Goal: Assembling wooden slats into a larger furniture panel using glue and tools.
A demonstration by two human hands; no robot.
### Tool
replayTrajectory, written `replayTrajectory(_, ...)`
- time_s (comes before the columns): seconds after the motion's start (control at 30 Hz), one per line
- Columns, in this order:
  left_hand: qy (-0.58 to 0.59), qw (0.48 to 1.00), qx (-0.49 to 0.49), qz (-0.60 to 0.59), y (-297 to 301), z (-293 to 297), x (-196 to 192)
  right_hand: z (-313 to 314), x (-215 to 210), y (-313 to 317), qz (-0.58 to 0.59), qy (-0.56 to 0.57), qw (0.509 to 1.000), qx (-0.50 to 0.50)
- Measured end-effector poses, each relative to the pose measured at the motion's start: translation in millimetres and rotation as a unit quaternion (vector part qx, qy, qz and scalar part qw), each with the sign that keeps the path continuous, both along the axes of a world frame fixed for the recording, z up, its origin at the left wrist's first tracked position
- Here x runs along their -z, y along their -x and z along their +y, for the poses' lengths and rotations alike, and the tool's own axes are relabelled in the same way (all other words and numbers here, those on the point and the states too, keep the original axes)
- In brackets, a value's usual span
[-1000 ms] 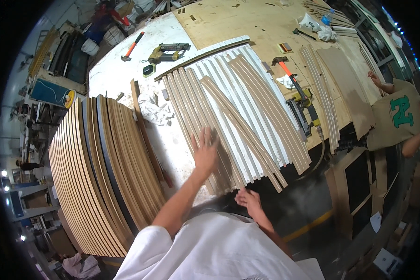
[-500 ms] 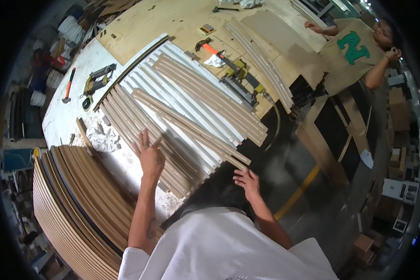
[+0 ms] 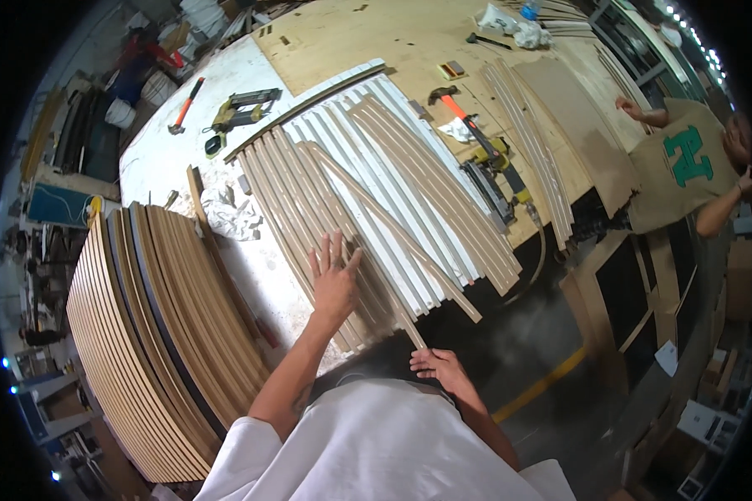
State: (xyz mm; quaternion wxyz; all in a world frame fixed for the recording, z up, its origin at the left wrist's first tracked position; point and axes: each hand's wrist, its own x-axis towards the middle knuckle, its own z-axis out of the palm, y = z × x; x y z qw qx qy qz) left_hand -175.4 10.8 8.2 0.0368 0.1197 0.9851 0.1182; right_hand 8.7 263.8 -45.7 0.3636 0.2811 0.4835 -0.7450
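Observation:
A row of narrow brown wooden slats [image 3: 286,196] lies side by side over white grooved strips [image 3: 380,179] on the worktable. My left hand [image 3: 336,288] rests on this row with its fingers spread. One slat [image 3: 414,334] sticks out past the row's near edge, and my right hand [image 3: 439,369] is closed round its near end. Another slat [image 3: 401,238] lies slantwise across the white strips. Farther right, a group of brown slats [image 3: 439,196] lies together on top. A dark wooden strip [image 3: 309,104] borders the far ends.
Left of me stands a stack of curved slatted panels [image 3: 163,301]. On the table are a nail gun [image 3: 238,117], a hammer [image 3: 186,107], crumpled plastic [image 3: 226,213], a second hammer [image 3: 453,104] and another nail gun [image 3: 489,179] with a hose. A co-worker [image 3: 681,159] stands at the right.
My view has turned, shifting the scene rightward. My right hand, apart with fingers spread before, now grips the end of a slat that juts toward me. My left hand stays on the row.

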Motion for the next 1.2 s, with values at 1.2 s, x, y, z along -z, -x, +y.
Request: replayTrajectory(1.2,0.098,0.994,-0.039,0.025,76,-16,-8,48,-20,22,0.390,-0.534,0.712,-0.235)
